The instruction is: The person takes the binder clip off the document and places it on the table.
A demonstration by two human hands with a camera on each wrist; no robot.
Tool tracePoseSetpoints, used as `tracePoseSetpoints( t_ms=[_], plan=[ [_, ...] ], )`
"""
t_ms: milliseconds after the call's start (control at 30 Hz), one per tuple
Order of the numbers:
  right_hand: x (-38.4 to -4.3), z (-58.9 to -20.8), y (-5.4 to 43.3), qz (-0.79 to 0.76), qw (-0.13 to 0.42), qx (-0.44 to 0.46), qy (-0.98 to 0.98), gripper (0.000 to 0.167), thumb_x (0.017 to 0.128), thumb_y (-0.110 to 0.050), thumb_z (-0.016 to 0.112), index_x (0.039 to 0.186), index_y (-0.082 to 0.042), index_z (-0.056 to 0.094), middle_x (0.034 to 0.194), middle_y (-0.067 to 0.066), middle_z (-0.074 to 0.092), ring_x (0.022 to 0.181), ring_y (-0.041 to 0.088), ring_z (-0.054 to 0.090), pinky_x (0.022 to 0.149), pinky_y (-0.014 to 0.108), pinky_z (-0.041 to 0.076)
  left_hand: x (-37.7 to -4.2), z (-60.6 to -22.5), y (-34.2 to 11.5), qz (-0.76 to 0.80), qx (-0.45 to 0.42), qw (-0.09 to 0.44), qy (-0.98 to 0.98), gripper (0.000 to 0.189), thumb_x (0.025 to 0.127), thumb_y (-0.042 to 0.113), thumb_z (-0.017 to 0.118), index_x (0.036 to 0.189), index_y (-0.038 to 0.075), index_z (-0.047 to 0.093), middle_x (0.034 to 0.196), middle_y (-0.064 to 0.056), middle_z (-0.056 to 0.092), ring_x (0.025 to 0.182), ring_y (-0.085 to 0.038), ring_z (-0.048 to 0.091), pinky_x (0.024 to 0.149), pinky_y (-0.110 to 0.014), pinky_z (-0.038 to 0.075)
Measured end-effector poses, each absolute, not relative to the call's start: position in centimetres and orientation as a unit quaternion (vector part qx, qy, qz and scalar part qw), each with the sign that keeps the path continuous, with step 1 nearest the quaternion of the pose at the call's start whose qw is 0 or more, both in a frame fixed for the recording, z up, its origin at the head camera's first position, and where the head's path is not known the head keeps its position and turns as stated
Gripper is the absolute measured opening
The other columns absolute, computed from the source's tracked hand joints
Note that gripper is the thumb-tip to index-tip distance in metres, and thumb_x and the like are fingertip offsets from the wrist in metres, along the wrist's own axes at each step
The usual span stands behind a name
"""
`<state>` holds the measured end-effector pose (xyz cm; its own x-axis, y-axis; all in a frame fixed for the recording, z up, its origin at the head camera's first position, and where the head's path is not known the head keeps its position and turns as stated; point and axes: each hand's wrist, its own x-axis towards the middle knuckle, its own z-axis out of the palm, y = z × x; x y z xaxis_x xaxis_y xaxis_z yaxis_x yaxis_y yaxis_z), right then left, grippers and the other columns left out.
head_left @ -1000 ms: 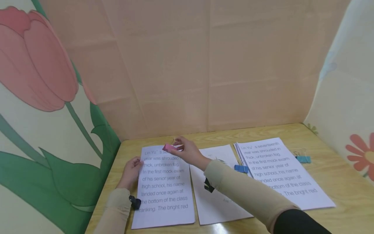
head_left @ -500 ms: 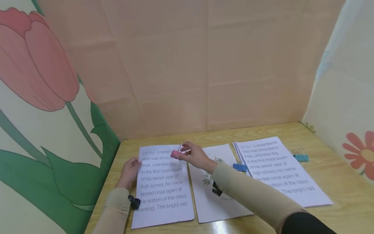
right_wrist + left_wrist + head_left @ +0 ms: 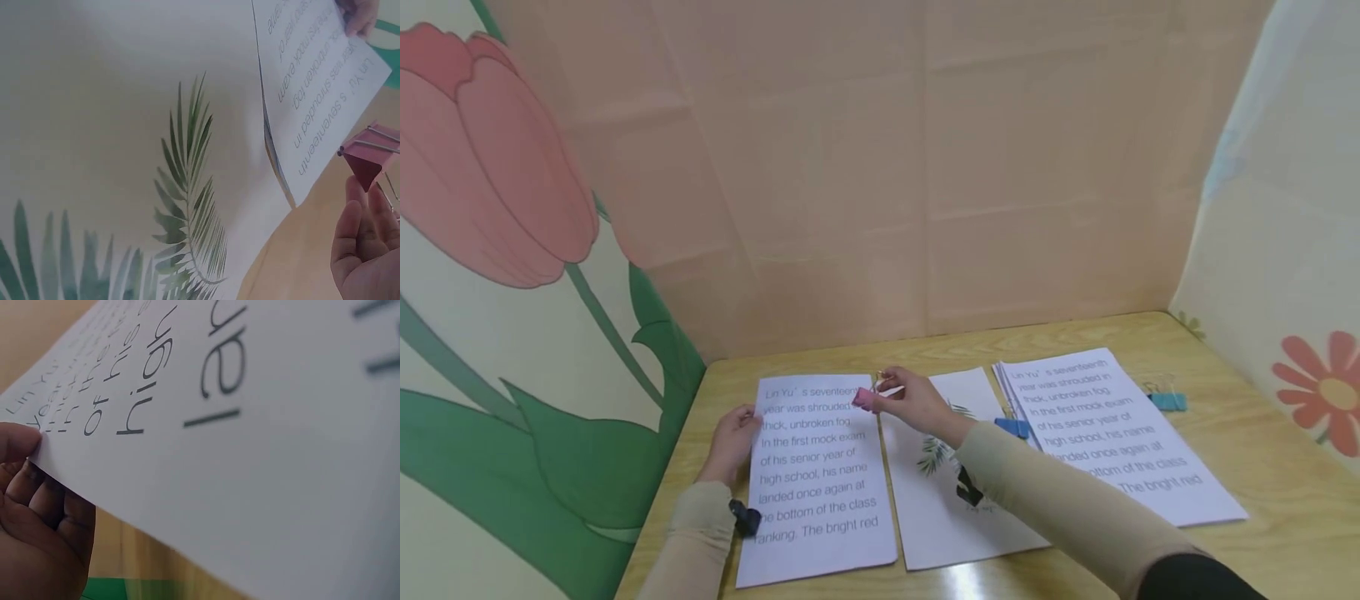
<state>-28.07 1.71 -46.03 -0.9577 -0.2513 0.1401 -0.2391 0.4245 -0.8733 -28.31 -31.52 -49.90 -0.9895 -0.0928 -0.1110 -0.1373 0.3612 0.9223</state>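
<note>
My left hand point(image 3: 730, 442) pinches the left edge of a stack of printed paper point(image 3: 820, 492), the thumb above and curled fingers below in the left wrist view. Over the stack's upper right corner, my right hand point(image 3: 921, 408) holds a pink binder clip point(image 3: 863, 399). In the right wrist view the clip point(image 3: 372, 153) shows its metal handles, and it stands apart from the paper's edge there. Just right of the stack lies a white sheet with a printed palm leaf point(image 3: 936, 525), partly hidden under my right forearm.
A second printed stack point(image 3: 1120, 417) lies at the right, with a blue binder clip point(image 3: 1012, 427) at its left edge. Beyond its right edge sits a teal binder clip point(image 3: 1168, 402). A pinkish-brown cloth wall point(image 3: 820, 208) rises behind the wooden table point(image 3: 1075, 328).
My right hand has moved right with the pink binder clip, from the middle of the stack's top edge to its upper right corner. The left hand keeps its place on the paper.
</note>
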Motion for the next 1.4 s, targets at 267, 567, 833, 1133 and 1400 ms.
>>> tracePoseSetpoints(
  t_ms=[267,567,833,1133,1400],
  plan=[
    [-28.0,-46.7,2.3,-0.508,0.014,-0.142,0.850,0.057,0.093,-0.022,0.078,0.136,0.007,0.056,0.117,0.014,0.072,0.102,0.028,0.072,0.088,0.042,0.058,-28.4,-50.1,-31.5,0.555,-0.072,0.016,0.829,0.029,0.108,0.013,0.044,0.128,-0.001,0.061,0.110,-0.016,0.070,0.092,-0.025,0.066,0.085,-0.038,0.046],
    [-27.7,-47.5,3.1,-0.485,0.010,-0.123,0.866,0.052,0.092,-0.021,0.079,0.133,0.004,0.059,0.113,0.010,0.072,0.101,0.027,0.072,0.085,0.040,0.058,-28.3,-50.2,-31.3,0.546,-0.081,0.017,0.834,0.027,0.108,0.013,0.045,0.122,-0.001,0.062,0.107,-0.016,0.068,0.092,-0.027,0.064,0.086,-0.041,0.045],
    [-27.5,-47.9,3.8,-0.463,0.016,-0.135,0.876,0.049,0.092,-0.021,0.078,0.130,0.005,0.060,0.111,0.012,0.073,0.099,0.029,0.072,0.082,0.038,0.058,-28.5,-50.6,-31.3,0.525,-0.089,0.030,0.846,0.029,0.108,0.014,0.045,0.125,-0.001,0.062,0.113,-0.017,0.066,0.098,-0.030,0.061,0.094,-0.048,0.043],
    [-27.6,-48.0,4.8,-0.411,0.058,-0.155,0.896,0.054,0.093,-0.029,0.077,0.131,0.006,0.059,0.110,0.010,0.073,0.103,0.027,0.069,0.087,0.041,0.055,-28.8,-50.7,-31.1,0.527,-0.100,0.044,0.843,0.036,0.108,0.015,0.043,0.138,-0.002,0.056,0.122,-0.020,0.063,0.110,-0.034,0.059,0.103,-0.054,0.041],
    [-27.7,-47.9,5.1,-0.395,0.087,-0.151,0.902,0.060,0.093,-0.037,0.076,0.134,0.003,0.059,0.112,0.010,0.071,0.104,0.027,0.066,0.092,0.045,0.053,-28.5,-50.3,-30.8,0.536,-0.112,0.069,0.834,0.043,0.108,0.014,0.039,0.148,-0.001,0.048,0.123,-0.019,0.063,0.111,-0.034,0.059,0.104,-0.055,0.040]
  ],
)
